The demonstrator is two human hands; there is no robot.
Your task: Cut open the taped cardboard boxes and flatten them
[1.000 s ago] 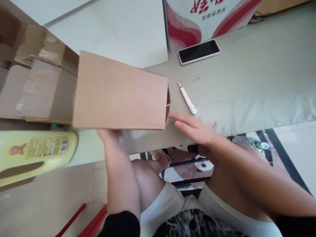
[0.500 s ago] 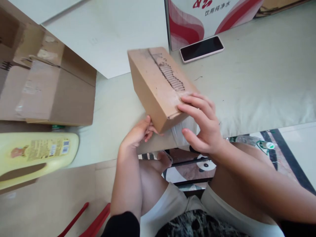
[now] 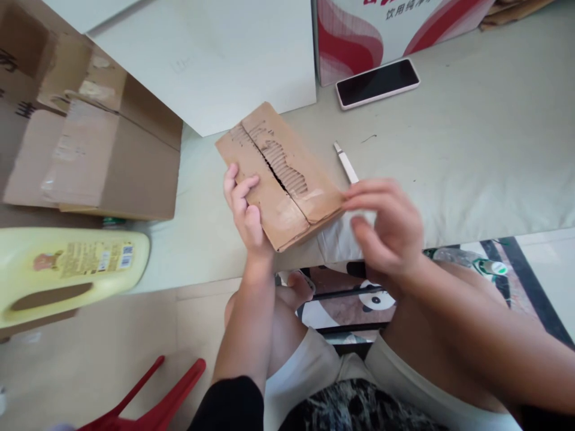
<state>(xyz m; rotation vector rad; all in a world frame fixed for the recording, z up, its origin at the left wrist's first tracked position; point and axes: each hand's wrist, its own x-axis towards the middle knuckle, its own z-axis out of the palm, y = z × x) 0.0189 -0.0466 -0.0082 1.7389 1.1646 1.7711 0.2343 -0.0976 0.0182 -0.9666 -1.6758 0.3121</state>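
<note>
A small brown cardboard box point(image 3: 287, 179) is tilted over the covered surface, its top face towards me. A slit runs along the top seam, and torn paper bares the ridged layer beside it. My left hand point(image 3: 247, 209) holds the box by its left side, fingers curled over the top. At the near right corner, my right hand point(image 3: 389, 224) has its fingertips against the edge, thumb apart below; it is slightly blurred. Just beyond those fingers lies a slim white stick-like tool point(image 3: 345, 163) with a grey tip.
A phone point(image 3: 378, 83) lies before a red-and-white carton point(image 3: 350, 42). Large cardboard boxes point(image 3: 139, 161) and a yellow jug point(image 3: 76, 263) stand left. A white box point(image 3: 251, 66) is behind, a plastic bottle point(image 3: 462, 258) at the lower right, and a red chair point(image 3: 166, 395) at the lower left.
The box has turned and tipped lower to the left. My left hand has gone from beneath it to its left side. My right hand has shifted right, and the white tool is now visible.
</note>
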